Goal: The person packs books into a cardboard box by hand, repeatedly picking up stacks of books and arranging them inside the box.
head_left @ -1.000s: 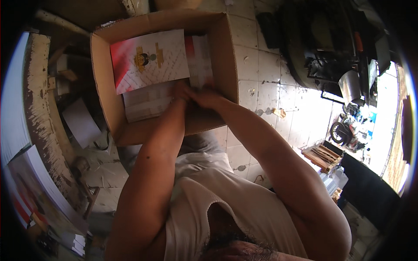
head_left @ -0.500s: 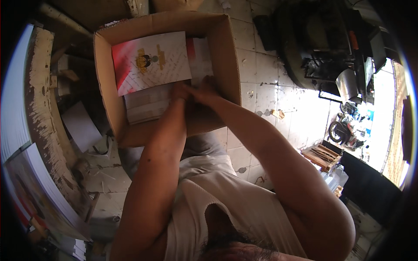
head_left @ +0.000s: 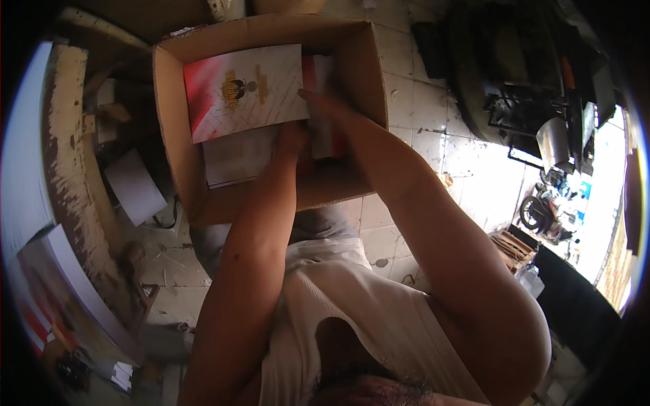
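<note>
An open cardboard box (head_left: 386, 88) holds stacks of booklets. On top at the left lies a booklet with a red and white cover (head_left: 271, 101) and a gold emblem, on a pale stack (head_left: 237, 159) that shows beneath its near edge. More booklets (head_left: 325, 145), partly red, lie along the right side. My left hand (head_left: 292, 139) reaches into the gap between the two groups, its fingers hidden in shade. Over the right-hand booklets is my right hand (head_left: 328, 107), with its thumb stretched out towards the top booklet's right edge and its other fingers spread in shadow.
Thick stacks of printed sheets (head_left: 74, 291) stand at the left beside a worn wooden beam (head_left: 64, 135). A white sheet (head_left: 135, 186) lies low by the box. Dark machinery (head_left: 514, 88) is at the far right; wood pieces (head_left: 512, 250) and a motorcycle (head_left: 538, 210) are beyond.
My hands, close together before, are now apart: the right has moved away from the left, farther over the right-hand booklets. More red shows on those booklets. The box sits slightly farther right in view.
</note>
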Demonstrator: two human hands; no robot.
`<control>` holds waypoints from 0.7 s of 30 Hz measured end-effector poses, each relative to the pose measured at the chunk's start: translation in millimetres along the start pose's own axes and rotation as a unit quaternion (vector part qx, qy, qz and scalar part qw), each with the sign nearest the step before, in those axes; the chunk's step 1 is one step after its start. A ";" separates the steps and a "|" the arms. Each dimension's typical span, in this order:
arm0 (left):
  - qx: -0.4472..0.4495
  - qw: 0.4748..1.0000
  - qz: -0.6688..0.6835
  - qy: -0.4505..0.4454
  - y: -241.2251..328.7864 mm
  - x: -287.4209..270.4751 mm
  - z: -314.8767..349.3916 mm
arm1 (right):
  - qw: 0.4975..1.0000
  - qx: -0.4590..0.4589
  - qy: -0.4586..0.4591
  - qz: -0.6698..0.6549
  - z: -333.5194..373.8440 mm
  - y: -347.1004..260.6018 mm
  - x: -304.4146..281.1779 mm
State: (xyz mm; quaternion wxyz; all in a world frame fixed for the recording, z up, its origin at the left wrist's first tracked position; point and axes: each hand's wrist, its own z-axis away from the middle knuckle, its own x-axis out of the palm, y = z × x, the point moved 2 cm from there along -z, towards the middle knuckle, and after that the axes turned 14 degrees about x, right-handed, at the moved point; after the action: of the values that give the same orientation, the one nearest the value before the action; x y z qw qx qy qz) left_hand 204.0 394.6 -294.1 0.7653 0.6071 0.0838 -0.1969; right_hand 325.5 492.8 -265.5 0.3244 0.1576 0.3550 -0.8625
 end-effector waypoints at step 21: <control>0.103 0.967 0.073 0.221 158.0 -164.4 252.1 | 0.949 0.057 -0.179 0.253 97.4 46.2 13.2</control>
State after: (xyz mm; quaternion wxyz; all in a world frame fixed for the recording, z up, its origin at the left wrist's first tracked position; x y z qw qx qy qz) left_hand 90.4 214.1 -29.4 0.6732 0.7156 0.1862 -0.0090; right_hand 342.7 392.4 -227.7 0.5807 0.1030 0.1899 -0.7849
